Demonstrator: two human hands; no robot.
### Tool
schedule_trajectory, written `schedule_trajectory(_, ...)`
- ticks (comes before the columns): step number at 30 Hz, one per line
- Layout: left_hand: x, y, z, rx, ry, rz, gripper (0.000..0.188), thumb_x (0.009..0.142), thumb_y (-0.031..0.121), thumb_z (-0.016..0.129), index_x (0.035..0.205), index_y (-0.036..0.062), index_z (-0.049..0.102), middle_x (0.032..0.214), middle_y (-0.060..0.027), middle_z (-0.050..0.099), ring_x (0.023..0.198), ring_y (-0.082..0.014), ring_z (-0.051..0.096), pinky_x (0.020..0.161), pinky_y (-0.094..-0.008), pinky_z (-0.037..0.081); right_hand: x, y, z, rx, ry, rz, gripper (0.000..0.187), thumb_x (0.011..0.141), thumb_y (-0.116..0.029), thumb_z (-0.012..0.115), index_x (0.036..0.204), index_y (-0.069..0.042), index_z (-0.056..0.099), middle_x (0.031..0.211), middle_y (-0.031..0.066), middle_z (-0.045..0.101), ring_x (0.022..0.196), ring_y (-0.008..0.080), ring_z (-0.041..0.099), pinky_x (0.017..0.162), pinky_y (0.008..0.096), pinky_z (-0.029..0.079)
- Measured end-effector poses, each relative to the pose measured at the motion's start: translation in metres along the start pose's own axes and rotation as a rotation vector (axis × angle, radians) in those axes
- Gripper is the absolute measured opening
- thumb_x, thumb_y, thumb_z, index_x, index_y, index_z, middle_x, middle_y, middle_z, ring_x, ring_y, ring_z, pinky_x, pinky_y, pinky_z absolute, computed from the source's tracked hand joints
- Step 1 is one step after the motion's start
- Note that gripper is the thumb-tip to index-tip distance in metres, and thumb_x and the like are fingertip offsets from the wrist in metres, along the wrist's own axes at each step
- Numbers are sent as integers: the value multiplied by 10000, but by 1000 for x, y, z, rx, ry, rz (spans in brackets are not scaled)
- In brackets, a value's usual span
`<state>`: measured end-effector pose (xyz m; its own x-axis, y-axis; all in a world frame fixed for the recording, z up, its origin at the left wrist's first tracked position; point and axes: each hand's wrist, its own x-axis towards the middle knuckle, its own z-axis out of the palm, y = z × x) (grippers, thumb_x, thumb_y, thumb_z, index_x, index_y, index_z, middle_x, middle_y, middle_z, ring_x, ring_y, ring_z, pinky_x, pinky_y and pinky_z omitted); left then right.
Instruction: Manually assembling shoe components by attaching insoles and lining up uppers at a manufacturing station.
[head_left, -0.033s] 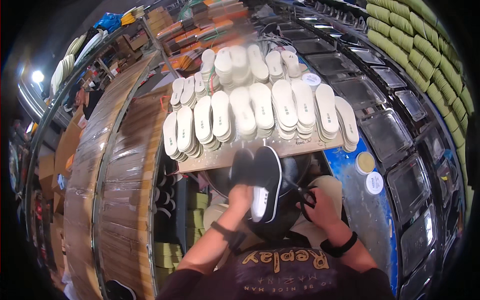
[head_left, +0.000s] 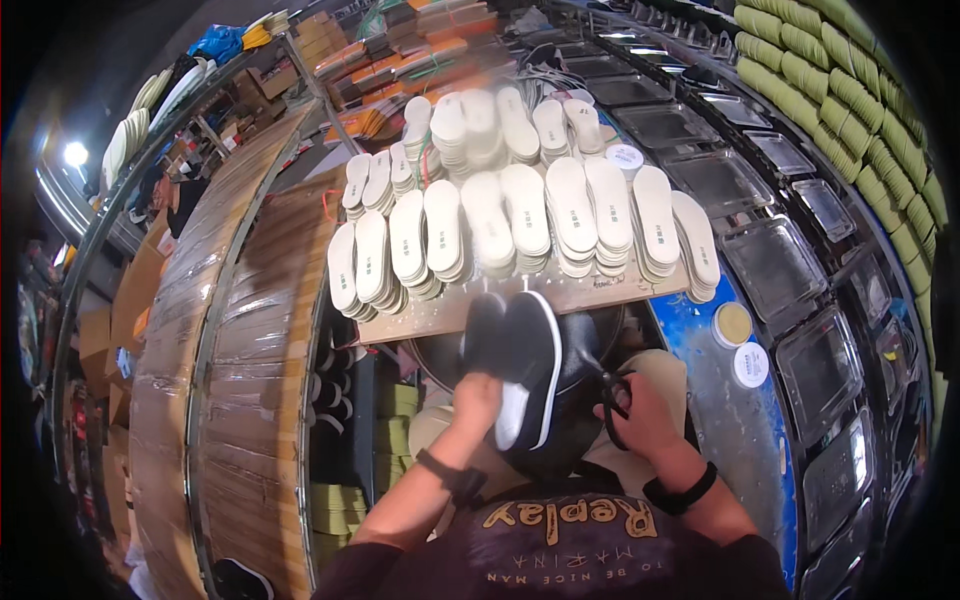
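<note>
"Where are the black shoes?"

"Gripped in the left hand, off the board's near edge, one showing white inside. The right hand grips dark scissors."

"Containers?"

"Two round tubs on the blue worktop, near the board's right corner; contents unclear."

Pale wooden table bearing white insoles, a blue table at its right.
The wooden table carries stacks of white insoles, toes pointing away; the front row spreads in a shallow arc close to the near edge, with shorter stacks among those behind, some blurred. On the blue table lie a round yellowish-topped tin and, just nearer, a round white-topped container.
</note>
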<state>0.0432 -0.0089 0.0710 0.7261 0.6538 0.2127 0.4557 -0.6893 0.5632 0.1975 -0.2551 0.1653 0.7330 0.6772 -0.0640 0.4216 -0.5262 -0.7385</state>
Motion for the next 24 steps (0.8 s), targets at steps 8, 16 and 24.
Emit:
schedule_trajectory(8, -44, -23, -85, -326, 30, -125, 296, 716, 15, 630, 1010, -10, 655, 931, -165, 668, 931, -333, 625, 931, -393, 451, 6, -33, 7, -96, -314, -252, 573, 771, -500, 698, 987, 9, 548, 920, 210, 613, 905, 390, 601, 768, 458, 480)
schedule_trajectory(16, -73, -59, -115, 276, 77, 87, 204, 722, 91, 639, 914, 25, 657, 884, -158, 661, 903, -346, 628, 1044, -508, 353, 4, -24, 28, -377, -432, -386, 584, 777, -573, 653, 869, -4, 556, 800, 173, 640, 784, 369, 636, 700, 457, 495)
schedule_trajectory(24, -93, -47, -122, 27, -120, 159, 172, 750, 126, 635, 890, 32, 671, 808, -150, 649, 833, -331, 636, 1064, -509, 337, 4, -30, 36, -320, -394, -309, 592, 783, -605, 627, 827, -16, 578, 744, 177, 644, 730, 376, 641, 661, 451, 500)
